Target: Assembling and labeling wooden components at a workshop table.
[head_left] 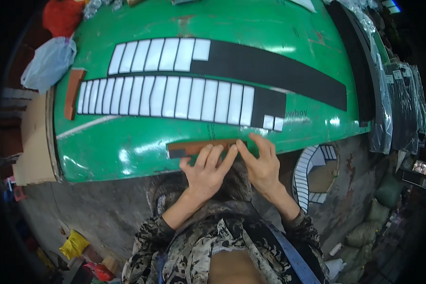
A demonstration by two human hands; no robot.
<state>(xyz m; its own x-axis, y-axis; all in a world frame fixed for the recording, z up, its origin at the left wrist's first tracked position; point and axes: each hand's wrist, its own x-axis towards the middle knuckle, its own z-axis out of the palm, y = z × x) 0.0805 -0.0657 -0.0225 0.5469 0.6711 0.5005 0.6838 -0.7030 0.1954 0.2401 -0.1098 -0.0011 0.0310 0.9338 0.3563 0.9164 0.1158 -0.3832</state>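
Observation:
A long brown strip [201, 146] with a small dark grey pad [177, 153] at its left end lies along the near edge of the green table. My left hand [206, 170] is bent over the strip, with its fingertips pressed on its middle and right part. Close beside it, my right hand [262, 168] has its thumb at the right end of the strip, by the left index fingertip. Its index finger reaches just beyond. Anything small between these fingertips is hidden. Past my hands lie two black strips, the nearer [270, 102] and farther [270, 71], partly covered with white rectangular pieces.
Another brown strip [74, 94] stands out at the table's left side, near a whitish plastic bag [49, 61] and a cardboard box [35, 137]. A curved white-tiled strip [302, 177] sits in a round container below the edge. Plastic-wrapped dark panels [402, 104] are at right.

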